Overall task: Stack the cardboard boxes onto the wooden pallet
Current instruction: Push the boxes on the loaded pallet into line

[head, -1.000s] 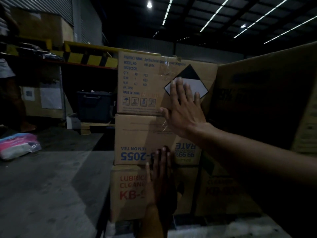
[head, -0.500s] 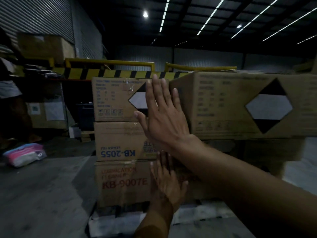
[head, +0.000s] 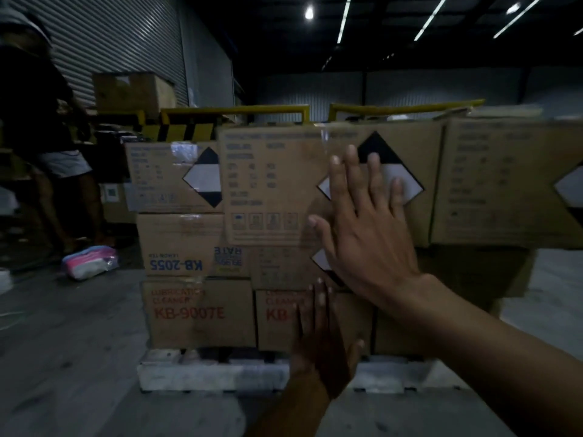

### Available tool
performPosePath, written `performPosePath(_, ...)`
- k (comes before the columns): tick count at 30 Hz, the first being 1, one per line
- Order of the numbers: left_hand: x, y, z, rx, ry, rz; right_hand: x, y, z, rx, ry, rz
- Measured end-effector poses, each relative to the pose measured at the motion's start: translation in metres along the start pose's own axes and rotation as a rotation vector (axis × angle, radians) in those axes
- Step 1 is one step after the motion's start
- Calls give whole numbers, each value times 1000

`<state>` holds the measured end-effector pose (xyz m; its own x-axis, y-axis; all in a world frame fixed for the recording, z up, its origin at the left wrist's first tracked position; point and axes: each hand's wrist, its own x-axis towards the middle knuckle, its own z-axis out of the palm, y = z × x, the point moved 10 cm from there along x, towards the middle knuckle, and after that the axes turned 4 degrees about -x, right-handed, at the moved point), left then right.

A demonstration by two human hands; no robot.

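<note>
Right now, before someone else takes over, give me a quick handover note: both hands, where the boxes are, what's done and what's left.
Right hand: open, flat on the top-tier diamond-label box.
Left hand: open, fingers up against a bottom-tier Lubrication Cleaner box.
Pallet: three tiers stacked, with the KB-9007E box at the bottom left and the KB-2055 box on it.
Left: the diamond-label box seems to stand forward of the left top box; probably push it flush.
</note>
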<state>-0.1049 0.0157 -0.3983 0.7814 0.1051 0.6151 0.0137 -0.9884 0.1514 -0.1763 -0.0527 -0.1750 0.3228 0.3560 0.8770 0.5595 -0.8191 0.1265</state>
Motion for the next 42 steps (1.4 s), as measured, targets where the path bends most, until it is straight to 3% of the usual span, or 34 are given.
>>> performPosePath(4,25,15,11,-6,-53,-50,-16,37,1,-5,-10,13)
performPosePath(8,46,-7,21,101,-51,40,-9,22,7,-46,37,-48)
performPosePath(13,74,-59,36,35,39,-16,5,7,29,-144,92,-19)
performPosePath(16,80,-63,43,-47,132,76,6,4,44,-267,116,-32)
performPosePath(22,89,-63,55,-134,159,50,26,10,82,-361,90,-23)
performPosePath(28,85,-62,54,-219,257,51,45,24,133,-354,41,14)
performPosePath(42,101,-74,65,-79,185,40,81,47,198,-302,-24,42)
